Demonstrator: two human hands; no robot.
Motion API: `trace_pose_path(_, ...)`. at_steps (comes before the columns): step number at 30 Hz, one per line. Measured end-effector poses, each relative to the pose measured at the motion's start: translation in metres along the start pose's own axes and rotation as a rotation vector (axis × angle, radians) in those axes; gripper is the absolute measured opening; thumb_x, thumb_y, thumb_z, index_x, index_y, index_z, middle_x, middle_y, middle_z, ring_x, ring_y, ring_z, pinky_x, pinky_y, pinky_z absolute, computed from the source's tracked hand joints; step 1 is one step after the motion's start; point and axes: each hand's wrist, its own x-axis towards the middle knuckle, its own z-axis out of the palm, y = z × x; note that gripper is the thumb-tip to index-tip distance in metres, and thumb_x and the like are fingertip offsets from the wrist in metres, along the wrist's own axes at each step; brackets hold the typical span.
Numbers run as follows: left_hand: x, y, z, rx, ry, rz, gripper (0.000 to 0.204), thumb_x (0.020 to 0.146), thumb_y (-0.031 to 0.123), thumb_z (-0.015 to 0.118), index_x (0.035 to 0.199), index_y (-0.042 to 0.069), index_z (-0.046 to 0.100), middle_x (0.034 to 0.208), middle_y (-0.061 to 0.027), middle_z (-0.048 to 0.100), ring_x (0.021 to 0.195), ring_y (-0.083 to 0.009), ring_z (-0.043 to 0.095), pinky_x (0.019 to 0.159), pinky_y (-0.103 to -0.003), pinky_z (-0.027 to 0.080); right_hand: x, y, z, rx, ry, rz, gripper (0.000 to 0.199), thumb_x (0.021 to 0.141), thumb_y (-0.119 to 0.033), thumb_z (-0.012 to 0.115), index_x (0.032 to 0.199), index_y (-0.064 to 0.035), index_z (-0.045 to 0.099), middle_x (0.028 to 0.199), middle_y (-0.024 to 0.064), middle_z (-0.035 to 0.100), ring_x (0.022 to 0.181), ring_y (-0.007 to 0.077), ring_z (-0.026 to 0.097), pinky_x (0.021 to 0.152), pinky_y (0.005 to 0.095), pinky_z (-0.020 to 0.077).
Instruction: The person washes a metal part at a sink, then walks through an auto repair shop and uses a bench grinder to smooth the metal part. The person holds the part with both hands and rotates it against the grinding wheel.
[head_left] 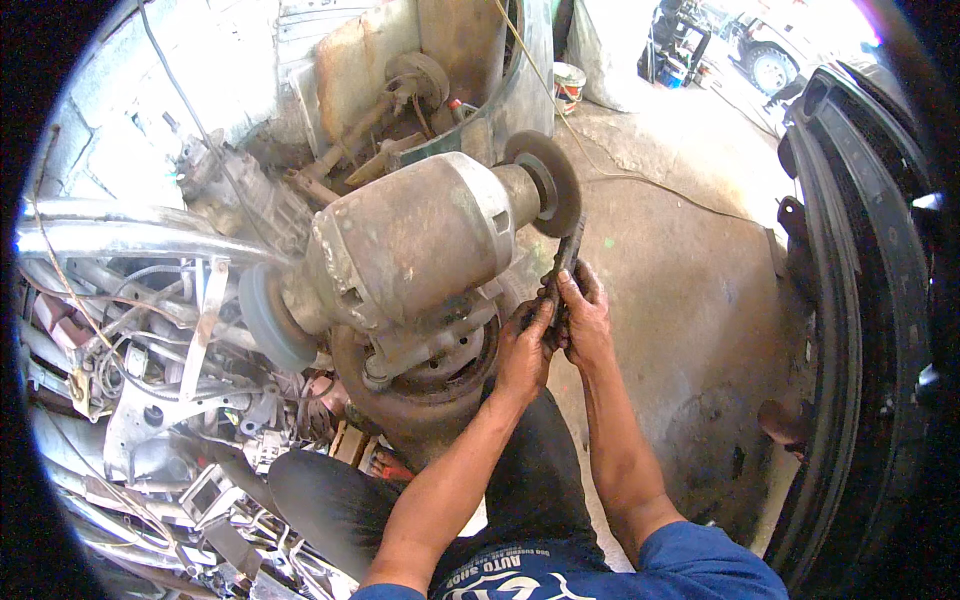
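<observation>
A bench grinder (410,235) with a worn, grimy motor body stands in front of me. Its right end carries a dark round wheel (568,185), and a grey grinding wheel (268,318) sits at its left end. Both my hands grip a dark, narrow part with a ridged edge (569,250), its exact kind unclear. My left hand (527,345) closes round its lower end, while my right hand (588,310) pinches it higher up, thumb on top. The part's upper end is at the right wheel's lower edge; whether they touch I cannot tell.
Scrap metal parts (150,410) and shiny tubes (150,238) crowd the left side. A wheel-shaped base (420,400) supports the grinder. Black car body panels (850,300) stand at the right. A cable (650,180) crosses the concrete floor (690,290) near a paint bucket (569,85).
</observation>
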Motion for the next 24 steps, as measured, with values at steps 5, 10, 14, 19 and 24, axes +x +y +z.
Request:
trace_pose_path(5,0.020,-0.004,-0.003,0.007,-0.074,-0.032,0.021,0.103,0.024,0.061,0.115,0.008,0.066,0.101,-0.0006,0.066,0.088,-0.0134,0.061,0.074,-0.030,0.050,0.012,-0.010,0.003,0.010,-0.049,-0.024,0.031,0.102,-0.023,0.063,0.124,-0.0016,0.057,0.097,0.0070,0.065,0.084,0.0150,0.064,0.071,0.0295,0.0556)
trace_pose_path(10,0.019,-0.011,-0.011,0.032,-0.101,-0.006,0.024,0.103,0.024,0.062,0.119,0.007,0.066,0.102,-0.0013,0.067,0.088,-0.0139,0.061,0.074,-0.031,0.050,0.009,-0.005,-0.005,-0.071,-0.014,-0.072,0.033,0.102,-0.024,0.063,0.126,-0.0019,0.056,0.099,0.0068,0.065,0.086,0.0149,0.063,0.073,0.0299,0.0555)
trace_pose_path(14,-0.011,-0.016,-0.027,0.105,-0.015,-0.008,0.026,0.103,0.023,0.062,0.122,0.006,0.066,0.106,-0.0019,0.068,0.091,-0.0135,0.061,0.074,-0.031,0.050,-0.017,0.015,-0.012,-0.061,-0.035,0.030,0.038,0.102,-0.024,0.062,0.132,-0.0015,0.054,0.102,0.0070,0.065,0.089,0.0144,0.063,0.075,0.0290,0.0549)
trace_pose_path(19,-0.040,-0.010,-0.031,0.397,0.063,0.174,0.029,0.100,0.015,0.065,0.125,0.000,0.065,0.111,-0.0049,0.069,0.100,-0.0189,0.064,0.093,-0.032,0.050,-0.035,0.024,-0.012,0.186,-0.204,0.107,0.045,0.103,-0.025,0.059,0.140,-0.0010,0.048,0.108,0.0078,0.064,0.089,0.0138,0.064,0.071,0.0263,0.0547)
trace_pose_path(24,-0.042,0.002,-0.020,0.553,0.089,0.290,0.027,0.098,0.019,0.068,0.116,-0.001,0.067,0.111,-0.0096,0.071,0.099,-0.0208,0.065,0.092,-0.034,0.050,-0.036,0.015,-0.004,0.348,-0.271,0.133,0.048,0.104,-0.028,0.055,0.143,-0.0011,0.045,0.110,0.0085,0.065,0.080,0.0111,0.065,0.052,0.0196,0.0481)
